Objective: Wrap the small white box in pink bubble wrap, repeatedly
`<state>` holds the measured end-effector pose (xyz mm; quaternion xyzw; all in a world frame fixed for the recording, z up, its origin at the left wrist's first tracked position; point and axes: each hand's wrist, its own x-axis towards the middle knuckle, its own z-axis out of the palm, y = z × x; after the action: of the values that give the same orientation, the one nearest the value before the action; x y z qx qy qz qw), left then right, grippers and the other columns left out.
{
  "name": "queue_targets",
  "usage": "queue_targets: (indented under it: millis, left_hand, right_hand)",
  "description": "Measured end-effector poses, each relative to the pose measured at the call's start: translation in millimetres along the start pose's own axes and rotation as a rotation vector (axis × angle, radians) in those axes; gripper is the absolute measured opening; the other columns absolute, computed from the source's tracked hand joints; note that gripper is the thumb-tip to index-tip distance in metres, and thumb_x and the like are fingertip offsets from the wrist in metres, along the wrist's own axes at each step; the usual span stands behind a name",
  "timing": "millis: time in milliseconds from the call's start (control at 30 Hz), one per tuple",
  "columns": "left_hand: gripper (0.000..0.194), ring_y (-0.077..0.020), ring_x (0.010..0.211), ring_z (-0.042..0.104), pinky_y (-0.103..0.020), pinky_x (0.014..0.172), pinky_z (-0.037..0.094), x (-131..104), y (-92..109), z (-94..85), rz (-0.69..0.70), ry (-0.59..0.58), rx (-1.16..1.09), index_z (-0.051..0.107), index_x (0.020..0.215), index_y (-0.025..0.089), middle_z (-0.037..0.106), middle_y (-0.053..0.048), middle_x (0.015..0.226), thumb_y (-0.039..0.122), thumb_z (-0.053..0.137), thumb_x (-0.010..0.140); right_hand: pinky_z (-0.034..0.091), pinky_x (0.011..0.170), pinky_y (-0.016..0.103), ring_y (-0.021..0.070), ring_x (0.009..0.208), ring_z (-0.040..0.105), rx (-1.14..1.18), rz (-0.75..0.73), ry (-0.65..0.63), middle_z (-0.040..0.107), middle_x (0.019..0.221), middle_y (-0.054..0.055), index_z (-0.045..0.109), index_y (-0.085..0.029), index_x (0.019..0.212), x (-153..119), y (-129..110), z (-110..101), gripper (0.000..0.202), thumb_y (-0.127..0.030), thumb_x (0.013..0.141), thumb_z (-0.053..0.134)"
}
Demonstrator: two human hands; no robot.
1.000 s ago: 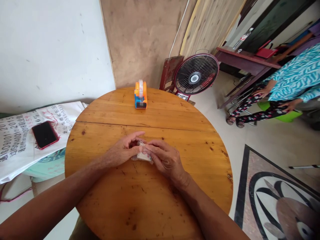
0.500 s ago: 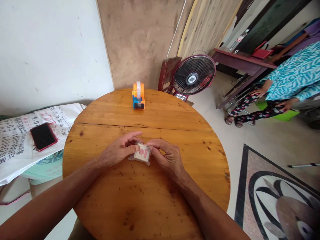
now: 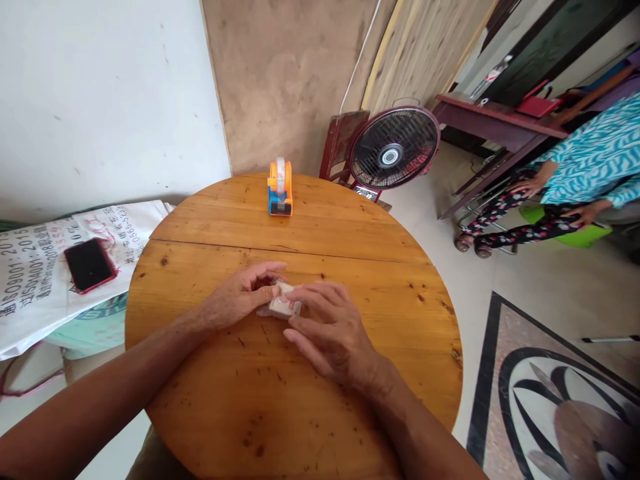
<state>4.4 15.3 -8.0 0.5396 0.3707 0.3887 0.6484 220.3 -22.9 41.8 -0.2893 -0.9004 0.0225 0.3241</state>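
Observation:
A small whitish block with red print, in clear plastic wrap (image 3: 283, 308), lies on the round wooden table (image 3: 210, 393). My left hand (image 3: 249, 293) grips its left side, thumb on top and fingers curled behind. Over its right part, my right hand (image 3: 333, 330) has its fingers apart, with fingertips at the block's top and right edge; whether they press on it I cannot tell. Those fingers cover much of the red print. Farther back on the table stands an orange and blue tape dispenser (image 3: 281, 190) with a roll of tape.
At the left, a phone (image 3: 90, 265) lies on a white printed sack (image 3: 37, 287). Behind the table, a fan (image 3: 393, 153) stands by a wooden chair (image 3: 345, 137). A person in a blue patterned top (image 3: 595, 150) is at the right, near a dark red table (image 3: 493, 117).
My right hand has let go of the wrap's edge; its fingers have spread out over the block. My left hand keeps its hold. The view has shifted slightly.

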Motion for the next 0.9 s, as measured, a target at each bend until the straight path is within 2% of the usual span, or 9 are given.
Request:
queue_targets:
  millis: [100,200,333,400,467,533,633,733,900]
  left_hand:
    - [0.052,-0.0214,0.099,0.066,-0.034,0.083,0.051,-1.2,1.0,0.5,-0.013,0.001,0.012,0.056,0.131,0.020,0.068,-0.009,0.120,0.033,0.071,0.083]
    - [0.054,-0.0237,0.107,0.064,-0.036,0.089,0.049,-1.4,4.3,0.8,-0.020,0.025,0.011,0.056,0.133,0.021,0.066,-0.010,0.126,0.034,0.071,0.083]
    - [0.052,-0.0225,0.102,0.064,-0.033,0.083,0.048,0.7,7.8,-2.9,0.017,0.174,0.006,0.057,0.131,0.018,0.070,-0.010,0.117,0.034,0.069,0.083]
    - [0.049,-0.0206,0.094,0.065,-0.030,0.073,0.047,1.6,8.9,-6.3,0.040,0.275,0.005,0.057,0.127,0.016,0.072,-0.009,0.107,0.034,0.067,0.082]
    - [0.047,-0.0187,0.087,0.065,-0.027,0.065,0.044,1.4,10.2,-9.2,0.045,0.326,0.004,0.058,0.124,0.015,0.071,-0.009,0.103,0.032,0.068,0.081]
    - [0.052,-0.0174,0.083,0.064,-0.025,0.060,0.043,0.2,11.6,-10.7,0.030,0.303,0.003,0.058,0.125,0.016,0.070,-0.009,0.107,0.031,0.071,0.078]
    - [0.064,-0.0142,0.078,0.062,-0.023,0.056,0.041,-2.0,12.4,-9.7,0.004,0.197,0.005,0.052,0.134,0.019,0.065,-0.011,0.120,0.030,0.075,0.075]
    - [0.076,-0.0098,0.072,0.057,-0.024,0.060,0.045,-3.2,10.8,-6.3,-0.005,0.117,0.024,0.045,0.141,0.021,0.059,-0.013,0.128,0.030,0.078,0.073]
    - [0.087,-0.0097,0.069,0.054,-0.027,0.062,0.047,-3.0,7.2,-0.8,-0.011,0.121,0.160,0.039,0.147,0.021,0.056,-0.015,0.132,0.035,0.080,0.072]
  right_hand:
    - [0.049,0.085,0.042,0.0229,0.095,0.067,0.060,0.185,0.164,0.072,0.106,0.007,0.069,-0.025,0.086,-3.2,6.9,-2.0,0.009,-0.021,0.088,0.061]
    - [0.050,0.085,0.042,0.0234,0.095,0.067,0.015,0.329,0.247,0.072,0.104,0.009,0.069,-0.024,0.086,-5.2,17.0,3.0,0.011,-0.022,0.090,0.059]
    - [0.051,0.091,0.044,0.0255,0.104,0.066,0.056,0.425,0.217,0.070,0.110,0.011,0.067,-0.023,0.101,-5.2,27.5,11.7,0.014,-0.026,0.090,0.057]
    - [0.052,0.090,0.044,0.0248,0.103,0.066,0.152,0.485,0.160,0.068,0.115,0.011,0.064,-0.023,0.113,-5.1,30.7,13.0,0.025,-0.027,0.088,0.060]
    - [0.054,0.087,0.042,0.0238,0.101,0.066,0.277,0.559,0.076,0.067,0.118,0.010,0.059,-0.024,0.122,-5.3,32.4,12.2,0.038,-0.029,0.085,0.062]
    - [0.054,0.088,0.042,0.0247,0.106,0.065,0.391,0.619,-0.006,0.066,0.120,0.010,0.056,-0.025,0.128,-5.7,32.3,11.1,0.047,-0.031,0.082,0.065]
    - [0.049,0.099,0.047,0.0276,0.119,0.060,0.490,0.639,-0.062,0.064,0.128,0.010,0.054,-0.026,0.132,-5.9,29.9,11.4,0.057,-0.037,0.079,0.070]
    - [0.045,0.103,0.050,0.0289,0.122,0.058,0.514,0.642,-0.036,0.062,0.133,0.012,0.056,-0.025,0.130,-5.4,28.8,14.8,0.056,-0.043,0.079,0.071]
    - [0.050,0.096,0.046,0.0288,0.119,0.060,0.554,0.780,0.061,0.064,0.131,0.013,0.059,-0.023,0.125,-3.5,37.2,22.1,0.052,-0.046,0.080,0.069]
